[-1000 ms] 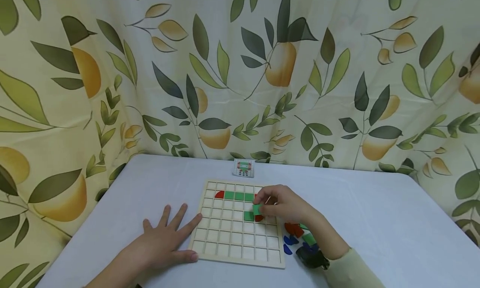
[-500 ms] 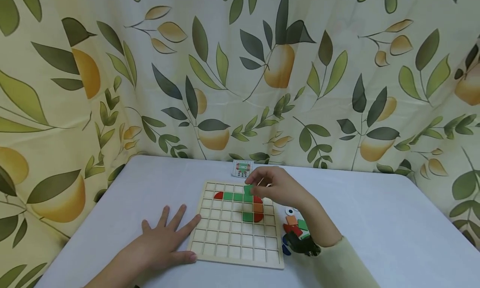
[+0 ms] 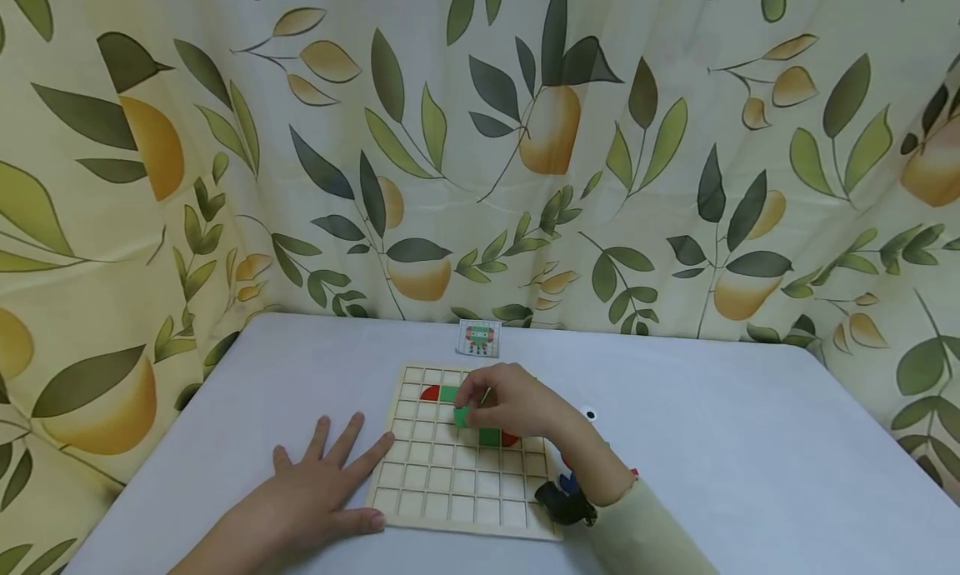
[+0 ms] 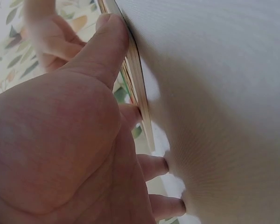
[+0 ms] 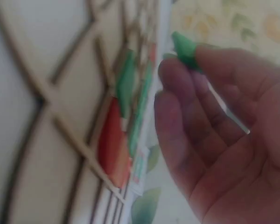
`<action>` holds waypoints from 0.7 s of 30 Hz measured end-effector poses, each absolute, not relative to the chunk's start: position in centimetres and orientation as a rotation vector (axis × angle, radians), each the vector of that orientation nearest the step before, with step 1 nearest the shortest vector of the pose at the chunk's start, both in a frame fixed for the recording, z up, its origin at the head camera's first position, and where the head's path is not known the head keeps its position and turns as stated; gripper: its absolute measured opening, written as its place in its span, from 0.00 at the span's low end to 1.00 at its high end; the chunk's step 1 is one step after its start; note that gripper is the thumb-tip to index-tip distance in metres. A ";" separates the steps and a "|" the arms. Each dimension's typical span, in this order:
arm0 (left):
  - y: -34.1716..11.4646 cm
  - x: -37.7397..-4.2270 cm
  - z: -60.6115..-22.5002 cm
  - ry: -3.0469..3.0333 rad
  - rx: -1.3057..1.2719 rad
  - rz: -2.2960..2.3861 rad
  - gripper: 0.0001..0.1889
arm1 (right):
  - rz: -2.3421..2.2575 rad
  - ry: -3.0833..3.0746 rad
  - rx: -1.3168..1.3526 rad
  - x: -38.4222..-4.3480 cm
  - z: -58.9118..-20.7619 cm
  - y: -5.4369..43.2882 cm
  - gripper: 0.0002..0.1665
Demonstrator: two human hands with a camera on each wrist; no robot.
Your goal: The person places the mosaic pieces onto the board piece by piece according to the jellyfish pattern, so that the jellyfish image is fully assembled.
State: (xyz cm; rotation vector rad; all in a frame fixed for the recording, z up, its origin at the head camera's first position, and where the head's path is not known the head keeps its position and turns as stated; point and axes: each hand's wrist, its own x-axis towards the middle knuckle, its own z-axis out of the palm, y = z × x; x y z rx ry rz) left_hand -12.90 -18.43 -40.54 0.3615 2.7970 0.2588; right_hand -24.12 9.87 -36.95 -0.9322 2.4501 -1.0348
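My right hand (image 3: 513, 402) pinches a green square tile (image 3: 461, 417) between thumb and fingertips, above the upper part of a wooden grid board (image 3: 427, 502). In the right wrist view that green tile (image 5: 184, 49) shows apart from the board. My left hand (image 3: 318, 483) lies with spread fingers at the board's left side, thumb and a fingertip touching its edge. Tiles sit in the grid: a red quarter-round (image 3: 430, 393), a green square (image 3: 448, 393) beside it, and lower down a green square (image 3: 489, 437) beside a red tile (image 3: 510, 439). My right hand hides the other tiles of the upper row.
A small picture card (image 3: 478, 338) with a robot-like figure lies behind the board. Right of the board are loose pieces, including a round eye tile (image 3: 590, 414) and blue ones (image 3: 567, 482), partly covered by my right arm. A patterned curtain (image 3: 420, 183) hangs behind the table.
My right hand has carried the green tile from the board's right side up, then left and down toward the board's middle columns. My left hand stays at the board's edge.
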 end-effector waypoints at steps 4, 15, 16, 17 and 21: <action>-18.5 -12.8 -40.5 2.798 0.360 0.266 0.51 | -0.927 2.502 -0.914 -23.9 -37.5 9.3 0.08; -18.5 -12.8 -40.1 2.796 0.380 0.272 0.50 | -0.741 2.610 -0.967 -23.4 -37.2 9.3 0.08; -18.4 -12.8 -40.1 2.796 0.381 0.272 0.50 | -0.735 2.613 -0.970 -23.4 -37.2 9.3 0.08; -18.4 -12.8 -40.1 2.795 0.383 0.271 0.50 | -0.733 2.615 -0.972 -23.5 -37.2 9.4 0.08; -18.4 -12.8 -40.1 2.794 0.382 0.275 0.50 | -0.715 2.620 -0.954 -23.5 -37.3 9.5 0.07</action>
